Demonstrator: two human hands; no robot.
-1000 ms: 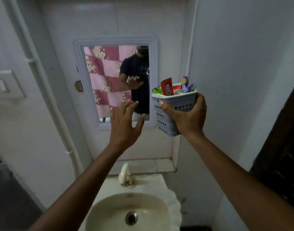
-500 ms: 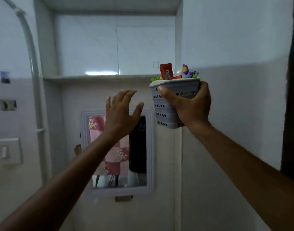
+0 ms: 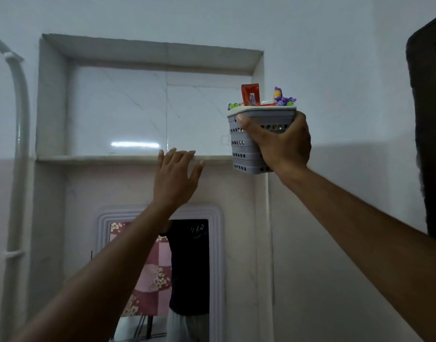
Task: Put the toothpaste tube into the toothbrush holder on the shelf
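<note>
My right hand (image 3: pixel 282 146) grips a grey perforated toothbrush holder (image 3: pixel 244 144), held up in the air at the right end of the shelf (image 3: pixel 100 158). A red toothpaste tube (image 3: pixel 251 95) stands upright inside the holder, its flat end sticking out above the rim. Purple and green toothbrush heads (image 3: pixel 283 98) poke out beside it. My left hand (image 3: pixel 176 176) is raised with fingers spread, its fingertips at the shelf's front edge, holding nothing.
The shelf is the floor of a tiled wall niche (image 3: pixel 147 107). Below it hangs a framed mirror (image 3: pixel 160 275) reflecting a person and a pink curtain. A white pipe (image 3: pixel 19 144) runs up the left wall. A dark door edge (image 3: pixel 429 119) is at right.
The view tilted upward from the sink to the niche. My right hand lifted the holder up to shelf height. My left hand rose to the shelf edge.
</note>
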